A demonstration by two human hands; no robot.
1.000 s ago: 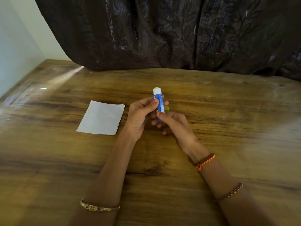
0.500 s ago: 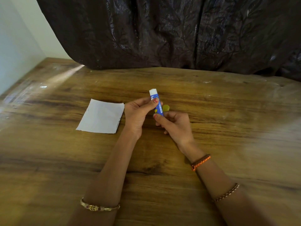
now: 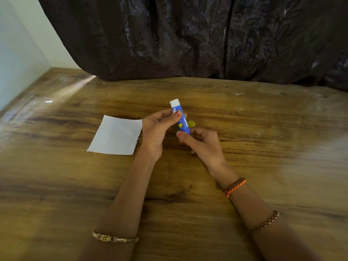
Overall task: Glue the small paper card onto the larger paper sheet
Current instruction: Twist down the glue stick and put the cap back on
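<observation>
Fingers [image 3: 177, 114] of both hands pinch glue stick [image 3: 181, 119] – uncapped (white tip up)

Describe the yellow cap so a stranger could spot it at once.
On the wooden table, find the two hands gripping the blue glue stick. Just right of the stick lies the cap: small, round, the only yellow-green piece on the wood.

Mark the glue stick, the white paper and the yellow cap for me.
glue stick [image 3: 184, 124], head view, on the blue barrel between the hands.
white paper [image 3: 115, 135], head view, on the middle of the sheet.
yellow cap [image 3: 191, 123], head view, on its visible top.
</observation>
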